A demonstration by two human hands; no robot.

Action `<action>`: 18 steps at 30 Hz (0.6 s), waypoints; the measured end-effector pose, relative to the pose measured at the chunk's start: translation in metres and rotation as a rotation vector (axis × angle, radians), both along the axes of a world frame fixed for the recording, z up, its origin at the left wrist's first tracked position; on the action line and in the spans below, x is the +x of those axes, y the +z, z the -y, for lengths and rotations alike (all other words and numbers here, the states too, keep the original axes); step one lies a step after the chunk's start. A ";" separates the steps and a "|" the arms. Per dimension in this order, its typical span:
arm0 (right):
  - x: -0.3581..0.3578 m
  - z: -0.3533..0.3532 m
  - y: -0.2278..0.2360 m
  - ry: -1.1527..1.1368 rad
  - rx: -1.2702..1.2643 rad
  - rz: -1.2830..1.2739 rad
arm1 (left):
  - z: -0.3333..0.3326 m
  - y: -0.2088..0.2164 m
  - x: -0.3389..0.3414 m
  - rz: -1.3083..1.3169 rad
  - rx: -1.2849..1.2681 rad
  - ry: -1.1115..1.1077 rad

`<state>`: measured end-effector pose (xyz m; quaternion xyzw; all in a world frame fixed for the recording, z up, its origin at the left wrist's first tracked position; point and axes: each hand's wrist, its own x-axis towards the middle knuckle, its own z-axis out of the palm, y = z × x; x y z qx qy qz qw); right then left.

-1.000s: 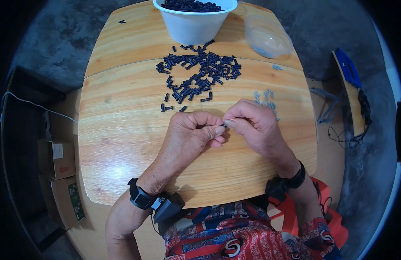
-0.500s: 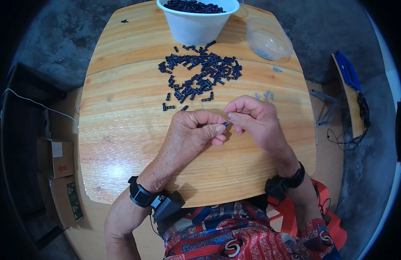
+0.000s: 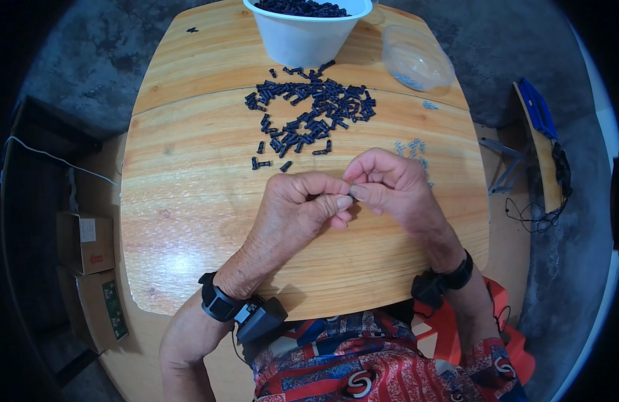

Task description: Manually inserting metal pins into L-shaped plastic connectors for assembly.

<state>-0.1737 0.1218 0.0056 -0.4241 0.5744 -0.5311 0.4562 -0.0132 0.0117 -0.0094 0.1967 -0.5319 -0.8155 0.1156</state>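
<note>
On the left, two cardboard boxes (image 3: 88, 241) stand stacked — the lower one has a green patch on its side. A white cable (image 3: 61, 159) runs across dark furniture (image 3: 61, 127) near them. On the right, a blue item (image 3: 538, 110) sits at the far end of a wooden board (image 3: 547, 167) — black cords (image 3: 533, 218) tangle at its near end. A red plastic seat (image 3: 520, 355) shows lower right, with mottled grey wall (image 3: 82, 60) beyond.

Small dark piece (image 3: 351, 195), mostly hidden, pinched in left hand (image 3: 294, 202)
</note>
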 end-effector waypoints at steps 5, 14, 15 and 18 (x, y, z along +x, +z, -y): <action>0.003 0.001 0.002 -0.002 0.029 0.057 | 0.000 0.003 0.000 0.022 -0.046 0.005; 0.002 0.001 0.001 0.017 0.043 0.277 | -0.001 0.005 -0.001 -0.032 0.034 0.040; 0.002 0.000 0.001 0.001 0.045 0.325 | -0.001 0.006 -0.001 -0.033 0.031 0.037; 0.002 -0.002 -0.001 0.018 -0.026 0.249 | -0.001 0.007 -0.001 -0.043 0.013 0.063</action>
